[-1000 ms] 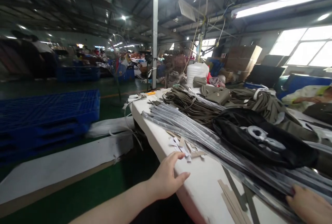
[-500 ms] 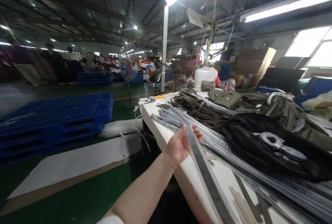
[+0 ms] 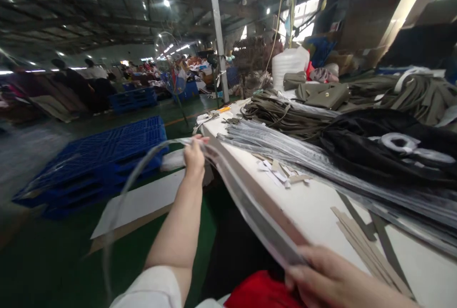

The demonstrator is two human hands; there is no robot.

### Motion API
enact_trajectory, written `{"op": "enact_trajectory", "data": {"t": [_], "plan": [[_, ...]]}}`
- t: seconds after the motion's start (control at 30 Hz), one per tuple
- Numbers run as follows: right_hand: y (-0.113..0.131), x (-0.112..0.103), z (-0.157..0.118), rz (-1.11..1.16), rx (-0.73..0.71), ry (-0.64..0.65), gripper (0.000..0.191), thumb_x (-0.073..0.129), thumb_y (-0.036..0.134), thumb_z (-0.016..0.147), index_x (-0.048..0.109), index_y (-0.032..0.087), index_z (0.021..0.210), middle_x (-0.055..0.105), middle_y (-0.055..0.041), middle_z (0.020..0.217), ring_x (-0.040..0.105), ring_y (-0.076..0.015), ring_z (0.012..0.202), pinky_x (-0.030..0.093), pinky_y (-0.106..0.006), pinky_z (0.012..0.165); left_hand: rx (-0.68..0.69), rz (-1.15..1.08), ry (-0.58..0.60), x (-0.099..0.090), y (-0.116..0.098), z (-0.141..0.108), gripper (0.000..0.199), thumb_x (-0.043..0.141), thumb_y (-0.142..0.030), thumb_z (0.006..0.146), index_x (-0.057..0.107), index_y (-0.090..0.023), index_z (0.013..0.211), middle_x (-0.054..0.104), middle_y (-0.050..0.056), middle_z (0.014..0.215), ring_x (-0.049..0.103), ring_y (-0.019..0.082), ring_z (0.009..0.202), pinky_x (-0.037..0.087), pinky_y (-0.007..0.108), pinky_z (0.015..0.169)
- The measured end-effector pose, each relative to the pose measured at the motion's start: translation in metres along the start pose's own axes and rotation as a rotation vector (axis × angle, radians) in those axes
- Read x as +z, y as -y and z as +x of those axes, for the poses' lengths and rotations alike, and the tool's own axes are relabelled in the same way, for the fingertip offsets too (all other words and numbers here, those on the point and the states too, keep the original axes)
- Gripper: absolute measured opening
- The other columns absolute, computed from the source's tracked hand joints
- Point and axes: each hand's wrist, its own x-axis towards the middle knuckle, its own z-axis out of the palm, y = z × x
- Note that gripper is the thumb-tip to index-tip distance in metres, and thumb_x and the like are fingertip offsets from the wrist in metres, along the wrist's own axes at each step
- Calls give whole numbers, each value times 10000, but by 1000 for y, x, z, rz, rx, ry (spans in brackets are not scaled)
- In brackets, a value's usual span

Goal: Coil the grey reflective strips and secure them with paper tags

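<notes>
Grey strip (image 3: 257,212) in fingers (image 3: 299,277) of left hand (image 3: 194,158) and right hand (image 3: 326,272).

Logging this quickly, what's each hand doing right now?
Left hand: closed on the long grey strip in clear plastic.
Right hand: closed on the same strip, nearer the body.

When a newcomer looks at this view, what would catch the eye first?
Probably the long, shiny grey strip, held between the left hand and the right hand beside the white table. Next, perhaps, the blue pallets on the floor at the left, and the black fabric on the table at the right.
</notes>
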Motion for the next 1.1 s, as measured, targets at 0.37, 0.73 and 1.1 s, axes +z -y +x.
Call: {"op": "enact_trajectory", "data": {"t": [0.37, 0.73, 1.1], "plan": [[-55, 12, 201, 1074, 46, -529, 163, 474, 248, 971, 563, 175, 856, 526, 70, 554, 432, -62, 406, 442, -194, 480, -903, 253, 1015, -17, 139, -146, 715, 381, -722, 867, 691, -79, 908, 734, 131, 797, 696, 220, 764, 495, 419, 889], [-127, 25, 207, 1212, 301, -508, 277, 382, 340, 1016, 581, 155, 961, 717, -62, 736, 611, -131, 490, 533, -263, 504, -1460, 18, 1196, -117, 152, -179, 450, 731, -514, 759, 667, -89, 892, 719, 93, 764, 682, 178, 667, 500, 320, 750], [-200, 14, 154, 937, 493, -501, 273, 487, 366, 980, 625, 131, 969, 678, -38, 830, 655, -148, 699, 557, -321, 671, -1369, 161, 1283, -61, 148, -200, 386, 713, -473, 781, 625, -129, 934, 694, 48, 687, 649, 147, 592, 494, 284, 670]]}}
